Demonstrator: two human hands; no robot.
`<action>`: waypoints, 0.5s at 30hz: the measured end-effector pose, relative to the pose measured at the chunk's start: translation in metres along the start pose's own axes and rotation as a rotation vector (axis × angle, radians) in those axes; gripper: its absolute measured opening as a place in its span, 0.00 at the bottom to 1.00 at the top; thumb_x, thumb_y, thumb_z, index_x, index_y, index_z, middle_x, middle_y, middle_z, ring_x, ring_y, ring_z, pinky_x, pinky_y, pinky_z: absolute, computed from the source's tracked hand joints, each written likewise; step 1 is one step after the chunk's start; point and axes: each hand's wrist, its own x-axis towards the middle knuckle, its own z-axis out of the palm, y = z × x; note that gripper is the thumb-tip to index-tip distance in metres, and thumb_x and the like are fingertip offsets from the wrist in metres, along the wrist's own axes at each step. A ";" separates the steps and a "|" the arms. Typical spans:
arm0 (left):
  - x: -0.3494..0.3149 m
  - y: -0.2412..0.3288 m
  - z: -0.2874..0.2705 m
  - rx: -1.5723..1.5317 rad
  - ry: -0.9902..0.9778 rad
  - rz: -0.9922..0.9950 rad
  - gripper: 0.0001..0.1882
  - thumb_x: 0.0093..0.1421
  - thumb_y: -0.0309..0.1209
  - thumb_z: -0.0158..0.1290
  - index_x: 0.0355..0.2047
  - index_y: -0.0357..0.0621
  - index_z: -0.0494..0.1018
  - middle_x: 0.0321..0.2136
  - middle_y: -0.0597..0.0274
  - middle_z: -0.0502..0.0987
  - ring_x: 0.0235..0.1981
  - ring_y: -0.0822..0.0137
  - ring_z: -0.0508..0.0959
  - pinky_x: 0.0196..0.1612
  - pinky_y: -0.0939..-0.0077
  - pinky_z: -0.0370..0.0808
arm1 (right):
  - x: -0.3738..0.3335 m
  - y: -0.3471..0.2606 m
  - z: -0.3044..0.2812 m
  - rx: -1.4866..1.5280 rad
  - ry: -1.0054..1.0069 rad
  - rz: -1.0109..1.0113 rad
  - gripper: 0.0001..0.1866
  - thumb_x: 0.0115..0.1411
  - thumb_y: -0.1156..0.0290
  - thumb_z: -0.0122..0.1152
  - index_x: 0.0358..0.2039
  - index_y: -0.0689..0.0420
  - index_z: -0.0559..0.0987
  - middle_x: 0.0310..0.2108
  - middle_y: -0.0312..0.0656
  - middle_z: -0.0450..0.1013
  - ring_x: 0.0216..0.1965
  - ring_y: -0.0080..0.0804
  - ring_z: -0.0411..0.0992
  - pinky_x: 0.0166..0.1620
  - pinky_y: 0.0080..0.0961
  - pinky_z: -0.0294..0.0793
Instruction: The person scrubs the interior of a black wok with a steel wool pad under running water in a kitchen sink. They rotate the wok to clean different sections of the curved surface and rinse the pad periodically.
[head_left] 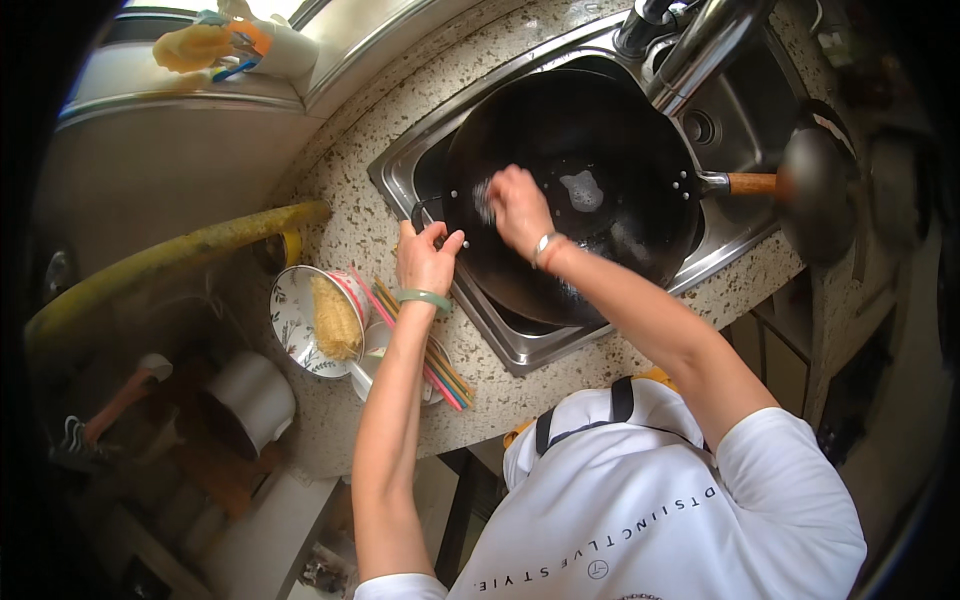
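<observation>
A large black wok (590, 130) lies in the steel sink (515, 345), with a patch of foamy water (581, 190) at its bottom. My left hand (427, 258) is closed on the wok's small loop handle (418, 212) at the left rim. Inside the wok, near its left wall, my right hand (520, 212) presses a silvery scrubber (483, 202), probably steel wool; the hand is slightly blurred. On the right, the wok's long handle with a wooden grip (752, 184) reaches over the second basin.
A chrome faucet (705, 60) stands behind the wok. Left of the sink are a patterned bowl (290, 325) holding a yellowish loofah-like piece (336, 320), several coloured chopsticks (445, 375) and a long yellow-green pole-like thing (170, 262). A white pot (255, 395) sits farther left.
</observation>
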 end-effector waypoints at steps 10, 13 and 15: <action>0.001 0.009 0.001 0.055 0.033 0.039 0.17 0.54 0.42 0.65 0.35 0.40 0.80 0.37 0.48 0.70 0.37 0.48 0.76 0.41 0.58 0.73 | 0.034 0.011 0.001 -0.029 0.111 0.003 0.05 0.52 0.80 0.58 0.29 0.56 0.74 0.34 0.46 0.68 0.40 0.49 0.68 0.41 0.42 0.74; -0.002 0.003 0.000 0.052 0.025 0.048 0.18 0.55 0.41 0.65 0.34 0.38 0.80 0.37 0.50 0.71 0.36 0.52 0.76 0.40 0.63 0.73 | -0.004 -0.002 0.002 0.020 0.007 -0.002 0.07 0.50 0.82 0.60 0.29 0.57 0.74 0.34 0.46 0.69 0.40 0.49 0.68 0.44 0.40 0.73; -0.004 -0.002 0.005 0.040 0.077 0.067 0.18 0.55 0.41 0.65 0.35 0.38 0.80 0.36 0.50 0.71 0.35 0.52 0.76 0.39 0.63 0.73 | -0.033 -0.027 -0.006 0.134 -0.127 -0.032 0.08 0.49 0.81 0.62 0.29 0.57 0.74 0.34 0.46 0.69 0.41 0.48 0.69 0.44 0.40 0.73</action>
